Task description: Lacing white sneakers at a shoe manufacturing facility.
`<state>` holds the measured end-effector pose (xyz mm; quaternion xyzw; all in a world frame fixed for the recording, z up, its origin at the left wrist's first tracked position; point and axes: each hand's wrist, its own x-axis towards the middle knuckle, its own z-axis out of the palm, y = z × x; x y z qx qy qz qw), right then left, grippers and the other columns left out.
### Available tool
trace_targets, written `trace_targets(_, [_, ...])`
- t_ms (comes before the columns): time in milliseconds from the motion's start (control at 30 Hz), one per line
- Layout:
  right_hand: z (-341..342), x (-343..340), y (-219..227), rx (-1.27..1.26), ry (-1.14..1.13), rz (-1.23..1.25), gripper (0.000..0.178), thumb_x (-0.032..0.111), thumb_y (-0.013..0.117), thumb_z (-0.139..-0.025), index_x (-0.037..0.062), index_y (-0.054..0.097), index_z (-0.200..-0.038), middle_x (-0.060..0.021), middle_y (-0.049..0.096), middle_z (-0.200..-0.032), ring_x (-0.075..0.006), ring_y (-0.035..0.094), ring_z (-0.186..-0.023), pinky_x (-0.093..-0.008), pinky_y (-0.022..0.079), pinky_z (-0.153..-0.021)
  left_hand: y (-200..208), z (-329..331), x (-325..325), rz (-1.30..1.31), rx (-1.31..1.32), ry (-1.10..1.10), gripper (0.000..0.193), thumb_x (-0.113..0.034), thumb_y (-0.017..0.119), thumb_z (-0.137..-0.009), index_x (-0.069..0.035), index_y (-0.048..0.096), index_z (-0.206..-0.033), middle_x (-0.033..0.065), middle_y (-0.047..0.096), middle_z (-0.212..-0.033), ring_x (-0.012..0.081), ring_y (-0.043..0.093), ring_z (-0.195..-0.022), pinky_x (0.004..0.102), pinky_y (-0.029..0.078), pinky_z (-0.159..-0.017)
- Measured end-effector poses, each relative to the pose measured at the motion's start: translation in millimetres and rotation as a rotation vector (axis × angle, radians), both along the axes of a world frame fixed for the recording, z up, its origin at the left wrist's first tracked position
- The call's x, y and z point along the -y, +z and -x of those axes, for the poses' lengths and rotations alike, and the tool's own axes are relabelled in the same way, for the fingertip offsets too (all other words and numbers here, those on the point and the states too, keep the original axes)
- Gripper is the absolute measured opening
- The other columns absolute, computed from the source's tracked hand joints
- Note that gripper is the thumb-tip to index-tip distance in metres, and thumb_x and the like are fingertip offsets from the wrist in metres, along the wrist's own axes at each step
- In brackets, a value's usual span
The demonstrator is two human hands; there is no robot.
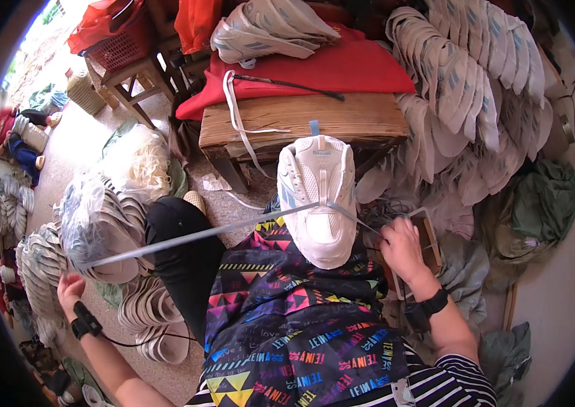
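A white sneaker upper (318, 234) rests toe toward me on my patterned apron (267, 319). A flat grey-white lace (213, 231) crosses its front and stretches straight and taut out to the left. Out at that far end, my left hand (70, 293) has its fingers closed at the lace's end, beside a plastic-wrapped bundle of shoe parts. My right hand (401, 245), just right of the sneaker, pinches the other, shorter end of the lace. The fingertips of both hands are small and partly hidden.
Ahead stands a wooden bench (301, 119) with a red cloth (362, 64), stacked uppers (270, 30), a loose white lace (233, 102) and a dark, thin tool (291, 85). Many uppers (450, 74) are piled at the right. Bundles (97, 224) crowd the left floor.
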<state>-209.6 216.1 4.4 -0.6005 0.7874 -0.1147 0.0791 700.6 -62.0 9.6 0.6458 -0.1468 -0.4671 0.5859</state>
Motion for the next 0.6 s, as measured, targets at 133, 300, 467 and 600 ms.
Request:
trace_targets(133, [44.0,-49.6,-45.2,0.81,-0.657,-0.314,0.02,0.008,0.046,-0.088,0.0006,0.063,-0.096,-0.0134,0.067,-0.076,-0.0276,0.063,-0.059,-0.0396,0.05,-0.055,-40.7,42.0,-4.9,-0.187,-0.082,-0.321,0.025,-0.032,0.063,-0.09,-0.012,0.056,-0.076,-0.0015,0.049,-0.066,0.0151,0.052,-0.062,0.0297,0.042,-0.057])
trace_targets(300, [110.6,-108.3,-106.1,2.06,-1.189,0.707,0.028,-0.005,0.045,-0.081,-0.0087,0.052,-0.108,-0.0192,0.063,-0.102,-0.0232,0.063,-0.078,-0.0313,0.054,-0.071,-10.4,77.0,-12.3,-0.058,0.042,-0.16,0.023,-0.033,0.061,-0.09,-0.011,0.059,-0.084,-0.0024,0.053,-0.07,0.0135,0.049,-0.062,0.0288,0.039,-0.055])
trace_targets(467, [237.5,-326.4,-200.0,1.935,-1.429,1.135,0.014,-0.009,0.042,-0.082,-0.0008,0.051,-0.088,-0.0026,0.043,-0.071,-0.016,0.038,-0.054,-0.0274,0.034,-0.047,-10.2,134.3,27.4,0.054,0.105,-0.05,0.023,-0.033,0.06,-0.091,-0.011,0.062,-0.092,-0.0032,0.057,-0.075,0.0118,0.047,-0.061,0.0279,0.037,-0.053])
trace_targets(600, [199.4,-402.5,-187.8,0.307,-1.125,0.068,0.007,0.006,0.055,-0.077,0.0094,0.058,-0.081,-0.0054,0.053,-0.075,-0.0208,0.046,-0.054,-0.0334,0.04,-0.053,-15.7,137.8,37.3,0.145,0.192,0.1,0.025,-0.034,0.058,-0.091,-0.01,0.064,-0.098,-0.0039,0.06,-0.078,0.0105,0.045,-0.06,0.0272,0.035,-0.051])
